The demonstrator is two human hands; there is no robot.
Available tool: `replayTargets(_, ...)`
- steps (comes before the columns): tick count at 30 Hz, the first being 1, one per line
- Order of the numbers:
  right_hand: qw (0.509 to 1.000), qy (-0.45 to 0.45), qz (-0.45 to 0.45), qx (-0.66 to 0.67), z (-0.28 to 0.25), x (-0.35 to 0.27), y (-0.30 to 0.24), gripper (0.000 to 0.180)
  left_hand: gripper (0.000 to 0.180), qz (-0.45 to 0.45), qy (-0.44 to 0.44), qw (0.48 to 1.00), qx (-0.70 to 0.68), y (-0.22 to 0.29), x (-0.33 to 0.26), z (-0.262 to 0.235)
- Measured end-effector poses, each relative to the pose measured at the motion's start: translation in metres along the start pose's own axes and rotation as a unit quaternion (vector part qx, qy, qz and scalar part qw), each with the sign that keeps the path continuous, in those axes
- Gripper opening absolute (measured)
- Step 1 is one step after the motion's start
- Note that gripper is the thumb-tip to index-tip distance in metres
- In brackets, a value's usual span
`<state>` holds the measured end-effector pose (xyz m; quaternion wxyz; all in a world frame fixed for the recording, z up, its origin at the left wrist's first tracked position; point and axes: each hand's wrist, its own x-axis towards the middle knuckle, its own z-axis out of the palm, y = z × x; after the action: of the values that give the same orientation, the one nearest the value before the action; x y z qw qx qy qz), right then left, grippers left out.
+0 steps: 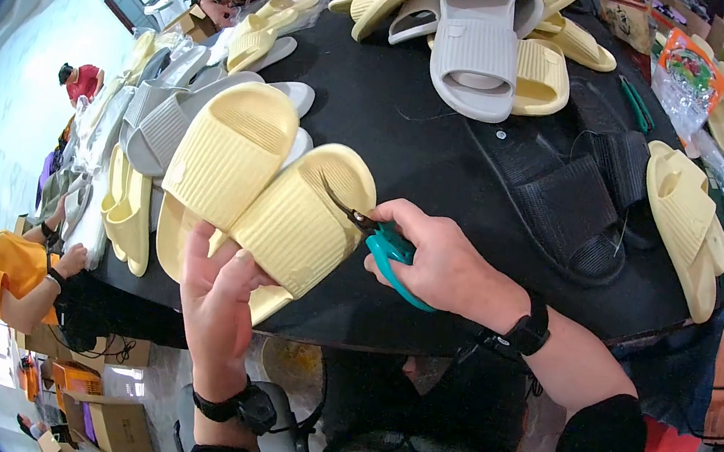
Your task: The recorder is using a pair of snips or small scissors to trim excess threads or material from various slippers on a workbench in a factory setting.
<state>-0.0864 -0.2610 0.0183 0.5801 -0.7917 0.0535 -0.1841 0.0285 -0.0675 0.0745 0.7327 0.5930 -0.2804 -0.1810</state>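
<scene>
A pair of pale yellow slide sandals (294, 233) with ribbed straps lies side by side over the near left part of the table. My left hand (218, 312) grips the pair from the near side, thumb and fingers at the strap edges where the two meet. My right hand (462, 268) is closed round the teal handles of small scissors (392, 256). The dark curved blades are parted and reach over the footbed of the right-hand sandal. Whether they touch it, I cannot tell.
Grey and yellow sandals (474, 57) are heaped at the far side of the black table (378, 108). Black sandals (569, 200) and a yellow sandal (684, 207) lie right. More grey sandals (163, 129) line the left edge. Teal snips (636, 105) rest far right. Other people work around the table.
</scene>
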Motion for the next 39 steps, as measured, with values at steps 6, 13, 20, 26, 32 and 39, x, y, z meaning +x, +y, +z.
replayTargets(6,0.999,0.029,-0.025,-0.024,-0.005,-0.001,-0.007,0.036,0.053,-0.023,-0.003,0.996,0.083,0.004,-0.01,-0.001)
replayTargets(13,0.998,0.042,-0.032,-0.017,-0.003,-0.001,-0.011,0.037,0.048,-0.058,-0.063,0.982,0.171,0.016,-0.024,0.006)
replayTargets(20,0.976,0.205,-0.035,0.068,-0.008,0.002,-0.009,0.049,0.041,-0.069,-0.074,0.973,0.206,0.024,-0.021,0.003)
replayTargets(26,0.977,0.161,0.001,0.138,-0.005,0.003,-0.002,0.053,0.034,-0.045,-0.059,0.969,0.234,0.018,-0.015,0.004)
replayTargets(32,0.963,0.16,0.045,0.211,-0.004,0.001,-0.012,0.044,0.03,0.031,-0.126,0.904,0.408,0.032,-0.01,-0.013)
replayTargets(39,0.952,0.18,0.048,0.244,-0.013,0.003,-0.011,0.048,0.049,0.003,-0.177,0.817,0.549,0.048,-0.006,-0.024)
